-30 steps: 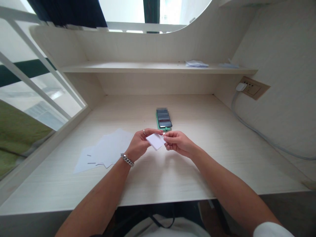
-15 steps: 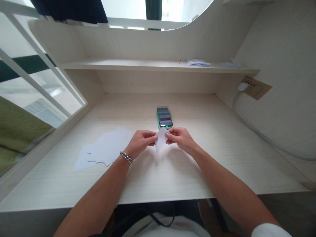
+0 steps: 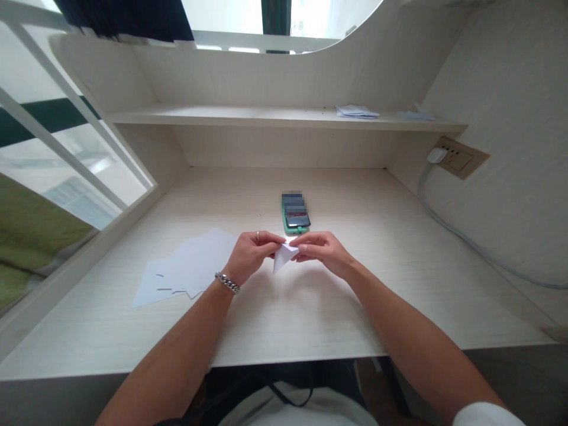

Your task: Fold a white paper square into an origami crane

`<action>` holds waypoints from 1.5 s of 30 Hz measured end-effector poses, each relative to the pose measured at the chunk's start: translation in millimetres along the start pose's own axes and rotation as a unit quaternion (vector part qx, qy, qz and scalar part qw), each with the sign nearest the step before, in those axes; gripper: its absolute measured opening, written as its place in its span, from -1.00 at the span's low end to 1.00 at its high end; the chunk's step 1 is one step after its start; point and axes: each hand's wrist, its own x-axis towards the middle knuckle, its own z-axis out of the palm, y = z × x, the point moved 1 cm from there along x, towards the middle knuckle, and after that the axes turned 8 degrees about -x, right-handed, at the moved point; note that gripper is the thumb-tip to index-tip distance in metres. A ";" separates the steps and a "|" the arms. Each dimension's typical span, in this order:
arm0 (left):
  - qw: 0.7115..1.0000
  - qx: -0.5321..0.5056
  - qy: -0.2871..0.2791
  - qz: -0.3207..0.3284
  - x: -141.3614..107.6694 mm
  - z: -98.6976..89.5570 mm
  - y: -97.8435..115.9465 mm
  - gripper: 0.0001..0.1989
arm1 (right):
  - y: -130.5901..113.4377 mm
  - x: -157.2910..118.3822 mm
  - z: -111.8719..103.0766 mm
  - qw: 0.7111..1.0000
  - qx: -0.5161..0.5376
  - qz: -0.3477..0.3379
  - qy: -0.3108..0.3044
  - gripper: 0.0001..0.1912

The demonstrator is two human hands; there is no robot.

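L hand point(image 3: 249, 255) & R hand point(image 3: 328, 253) both closed, thumbs vs. fingers, pinching a small folded white paper piece point(image 3: 284, 254) b/w them. L fingers grip its upper L part; R fingertips have its R side, R thumb nearest the viewer. Paper's just above the pale wood-grain desk point(image 3: 288, 331), approx. centered b/w the two sets of fingertips, w/ one sharp point angled down twd. the near edge. Exact no. of folds: can't tell, fingers cover part of it.

Just beyond the fingertips: dark rectangular phone point(image 3: 297, 219) on a green flat base point(image 3: 290, 231), upper part pixelated. L of the L fingers, partly behind the L wrist: overlapping white paper sheets point(image 3: 195, 260) lying flat, w/ a few short dark lines nr. the near edge. L hand has a silver ring point(image 3: 258, 235) & a silver chain bracelet point(image 3: 227, 282) at the wrist.

Well beyond the fingers, higher up: pale wood shelf point(image 3: 248, 115) w/ a stack of folded white papers point(image 3: 357, 112) twd. its R end. Far R of the R fingers: tan wall socket point(image 3: 470, 160) w/ white plug point(image 3: 437, 155) in, grey cable point(image 3: 479, 255) running down & R.
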 end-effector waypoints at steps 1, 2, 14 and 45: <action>1.000 0.019 -0.003 0.009 -0.3 0.6 0.3 -0.87 | 0.0 0.1 1.4 1.000 -0.001 0.004 0.001 -0.64; 0.999 0.037 -0.009 0.016 -0.7 1.2 0.4 -0.87 | 0.7 0.6 2.8 1.000 -0.008 0.009 0.010 -0.64; 0.998 0.035 -0.037 0.028 0.1 1.2 -7.6 -0.72 | 12.7 8.3 5.6 0.998 -0.035 0.009 0.045 -0.60; 0.999 0.007 -0.032 0.035 -0.1 4.5 -9.1 -0.71 | 12.1 7.6 12.5 0.997 -0.042 -0.006 0.067 -0.62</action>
